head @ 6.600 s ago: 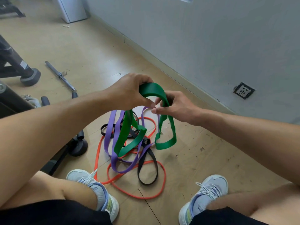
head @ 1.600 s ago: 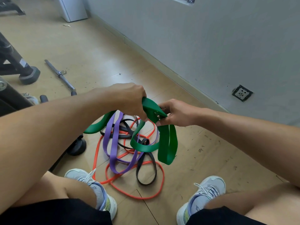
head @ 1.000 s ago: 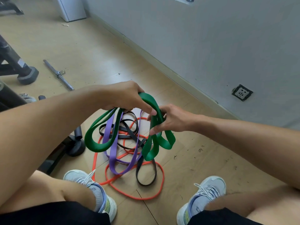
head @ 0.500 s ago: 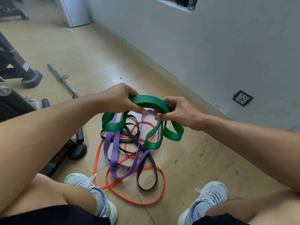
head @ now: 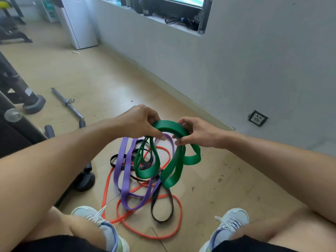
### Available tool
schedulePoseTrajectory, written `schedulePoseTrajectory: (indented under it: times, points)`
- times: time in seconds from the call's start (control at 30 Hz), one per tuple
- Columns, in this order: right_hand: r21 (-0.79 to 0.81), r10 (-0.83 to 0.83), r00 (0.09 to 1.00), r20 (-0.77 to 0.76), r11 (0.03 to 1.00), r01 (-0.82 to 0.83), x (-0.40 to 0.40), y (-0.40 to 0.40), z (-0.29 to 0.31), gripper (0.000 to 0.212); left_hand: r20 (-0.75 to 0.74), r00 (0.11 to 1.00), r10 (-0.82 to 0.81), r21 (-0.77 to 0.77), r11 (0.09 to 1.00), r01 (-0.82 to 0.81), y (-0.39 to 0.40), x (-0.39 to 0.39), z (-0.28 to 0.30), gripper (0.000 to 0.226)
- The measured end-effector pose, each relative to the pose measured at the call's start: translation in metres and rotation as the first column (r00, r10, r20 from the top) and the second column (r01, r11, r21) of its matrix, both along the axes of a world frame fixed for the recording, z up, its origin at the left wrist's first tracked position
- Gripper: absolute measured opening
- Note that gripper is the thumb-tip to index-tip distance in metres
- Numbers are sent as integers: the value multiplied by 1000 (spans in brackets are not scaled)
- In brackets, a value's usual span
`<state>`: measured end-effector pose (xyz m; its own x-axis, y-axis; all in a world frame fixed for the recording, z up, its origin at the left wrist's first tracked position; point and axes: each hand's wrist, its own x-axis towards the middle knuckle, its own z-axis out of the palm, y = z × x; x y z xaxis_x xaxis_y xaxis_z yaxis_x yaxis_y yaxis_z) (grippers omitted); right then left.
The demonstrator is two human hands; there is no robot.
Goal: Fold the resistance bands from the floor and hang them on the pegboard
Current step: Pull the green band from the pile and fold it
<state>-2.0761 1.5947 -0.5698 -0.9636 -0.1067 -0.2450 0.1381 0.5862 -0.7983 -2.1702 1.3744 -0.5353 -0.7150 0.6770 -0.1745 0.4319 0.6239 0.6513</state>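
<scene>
Both hands hold the green resistance band up above the floor, between the person's knees and the grey wall. The left hand pinches the top arc of the band between curled fingers and thumb, and the right hand pinches the same arc just beside it, fingertips nearly meeting the left thumb. Below the hands the green band hangs in several loose loops, gathered but not neatly flat. Directly under it on the wooden floor lies a tangle of other bands: a wide purple band, a thin orange band that sprawls widest, and a black band crossing through them. Two light grey sneakers frame the pile at the bottom. To the left lie a metal bar and the black feet of gym equipment. A wall socket sits low on the wall at right.
</scene>
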Motion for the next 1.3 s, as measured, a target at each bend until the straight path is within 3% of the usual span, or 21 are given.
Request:
schedulePoseTrajectory:
  times: [0.2, 0.43, 0.6, 0.77, 1.1, 1.3]
  points:
    - [67, -18, 1000, 25, 998, 16, 1, 20, -1, 28, 84, 996, -14, 103, 995, 5, 17, 4, -26, 40]
    - [147, -41, 998, 40, 988, 35, -53, 43, -39, 30, 213, 973, 93, 78, 991, -112, 51, -45, -75, 38]
    - [89, -195, 981, -19, 977, 196, -86, 81, -23, 26, 325, 936, 135, 123, 975, -184, 97, -93, -75, 37]
    - [29, -334, 943, -2, 942, 333, -83, 104, 71, 35, 249, 967, 56, 64, 995, -74, 138, -111, 31, 37]
    - [124, -412, 898, 152, 910, 396, -15, 124, 393, 40, 275, 958, -78, -15, 996, 86, 172, -67, 339, 29]
    - [97, -484, 847, 220, 875, 475, 24, 150, 532, 45, 281, 938, -205, 22, 978, 207, 211, -45, 466, 32]
